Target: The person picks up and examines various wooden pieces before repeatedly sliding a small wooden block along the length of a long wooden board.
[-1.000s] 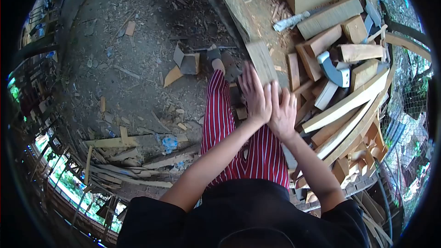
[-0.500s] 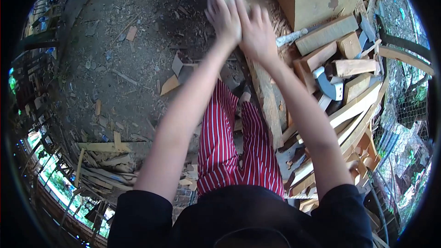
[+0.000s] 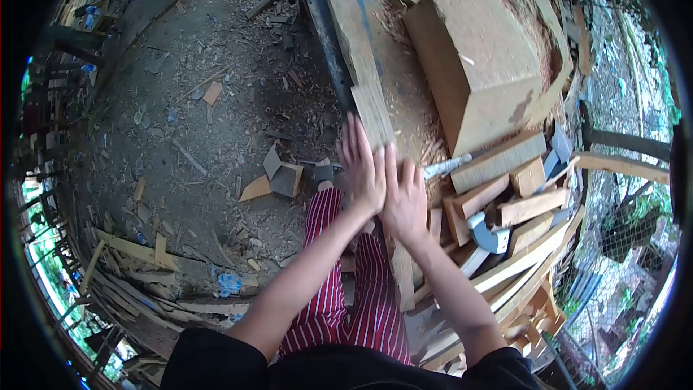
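Note:
Near the edge of a workbench, a short wooden block (image 3: 373, 114) lies on a long, narrow plank (image 3: 345, 11). At the block's near end, my left hand (image 3: 363, 177) reaches forward with its fingers stretched out along the left side. Beside it, thumb area against thumb area, my right hand (image 3: 406, 198) lies with its fingers apart, just behind the block's right corner. Both palms face down, so what is under them is hidden. A dark straight rail (image 3: 321, 29) runs along the plank's left side.
A large angular wooden form (image 3: 491, 58) stands on the bench to the right. Nearer lie a pile of wood offcuts (image 3: 498, 162), a hand saw with a grey-white handle (image 3: 489, 235) and a whitish rod-like item (image 3: 446, 167). Wood scraps (image 3: 286, 179) and shavings litter the ground.
My view has tilted forward, showing more of the bench's far part. Both hands appear lower in view and less blurred, still by the block's near end. My legs have shifted left in view.

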{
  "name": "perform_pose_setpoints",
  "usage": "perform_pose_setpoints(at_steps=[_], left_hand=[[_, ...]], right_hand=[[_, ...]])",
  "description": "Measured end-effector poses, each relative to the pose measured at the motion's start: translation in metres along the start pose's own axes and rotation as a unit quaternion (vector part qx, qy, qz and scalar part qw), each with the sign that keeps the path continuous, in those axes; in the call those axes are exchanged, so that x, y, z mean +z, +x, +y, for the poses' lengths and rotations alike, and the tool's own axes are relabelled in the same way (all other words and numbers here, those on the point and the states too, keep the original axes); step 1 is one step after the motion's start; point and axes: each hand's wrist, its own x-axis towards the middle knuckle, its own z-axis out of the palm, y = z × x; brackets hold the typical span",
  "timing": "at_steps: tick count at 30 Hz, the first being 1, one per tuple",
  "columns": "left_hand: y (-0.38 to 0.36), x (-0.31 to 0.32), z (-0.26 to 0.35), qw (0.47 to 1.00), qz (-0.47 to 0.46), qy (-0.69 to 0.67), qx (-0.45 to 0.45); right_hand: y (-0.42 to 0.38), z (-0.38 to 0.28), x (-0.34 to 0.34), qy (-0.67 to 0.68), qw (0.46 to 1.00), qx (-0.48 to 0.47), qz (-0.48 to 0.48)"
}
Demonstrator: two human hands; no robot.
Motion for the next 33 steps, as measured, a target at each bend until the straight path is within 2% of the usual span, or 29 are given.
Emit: perform_pose_setpoints(at_steps=[1, 2, 4, 7, 9, 11, 12, 13, 14, 15, 17, 18, 20, 22, 23, 27, 29, 33], left_hand=[[0.033, -0.002, -0.008, 1.000, 0.028, -0.003, 0.014], [0.065, -0.005, -0.017, 0.999, 0.038, 0.005, 0.017], [0.131, -0.006, -0.039, 0.999, 0.043, 0.007, -0.007], [0.229, -0.017, -0.048, 0.998, 0.040, 0.043, -0.017], [0.290, -0.020, -0.055, 0.997, 0.033, 0.070, -0.012], [0.343, -0.024, -0.055, 0.998, 0.021, 0.050, -0.032], [0.366, -0.024, -0.057, 0.998, 0.020, 0.042, -0.039], [0.386, -0.022, -0.060, 0.998, 0.025, 0.037, -0.037], [0.402, -0.021, -0.061, 0.998, 0.026, 0.047, -0.041], [0.415, -0.018, -0.066, 0.996, 0.041, 0.063, -0.039], [0.434, -0.013, -0.066, 0.990, 0.040, 0.116, -0.072], [0.429, -0.008, -0.071, 0.990, 0.033, 0.117, -0.075], [0.423, -0.006, -0.073, 0.990, 0.045, 0.099, -0.085], [0.382, -0.010, -0.065, 0.996, 0.034, 0.052, -0.059], [0.354, -0.013, -0.056, 0.998, 0.029, 0.018, -0.044], [0.220, 0.003, -0.034, 0.998, 0.048, 0.027, -0.015], [0.152, 0.006, -0.019, 0.997, 0.049, 0.057, -0.016], [0.033, 0.015, 0.006, 0.996, 0.001, 0.079, -0.033]], right_hand=[[0.036, 0.000, -0.006, -0.012, 0.999, -0.030, 0.017], [0.068, 0.000, -0.005, -0.007, 1.000, -0.020, 0.016], [0.134, 0.001, -0.003, -0.003, 0.997, -0.040, 0.070], [0.225, -0.002, -0.007, 0.018, 0.994, 0.011, 0.106], [0.282, 0.014, 0.006, -0.027, 0.985, -0.050, 0.162], [0.339, 0.025, 0.015, -0.064, 0.982, -0.030, 0.173], [0.358, 0.023, 0.002, -0.038, 0.990, -0.017, 0.131], [0.379, 0.031, 0.006, -0.110, 0.968, -0.078, 0.213], [0.392, 0.032, 0.003, -0.072, 0.965, -0.083, 0.236], [0.400, 0.026, -0.007, -0.017, 0.986, -0.026, 0.166], [0.416, 0.039, 0.003, -0.114, 0.958, -0.101, 0.241], [0.410, 0.038, 0.006, -0.112, 0.960, -0.097, 0.236], [0.401, 0.031, 0.003, -0.112, 0.969, -0.015, 0.221], [0.365, 0.026, -0.003, -0.078, 0.976, -0.032, 0.203], [0.341, 0.025, -0.004, -0.048, 0.981, -0.051, 0.182], [0.215, 0.023, 0.000, -0.066, 0.993, -0.021, 0.094], [0.153, 0.021, -0.006, -0.128, 0.987, -0.066, 0.068], [0.034, 0.011, -0.008, -0.129, 0.991, -0.028, -0.010]])
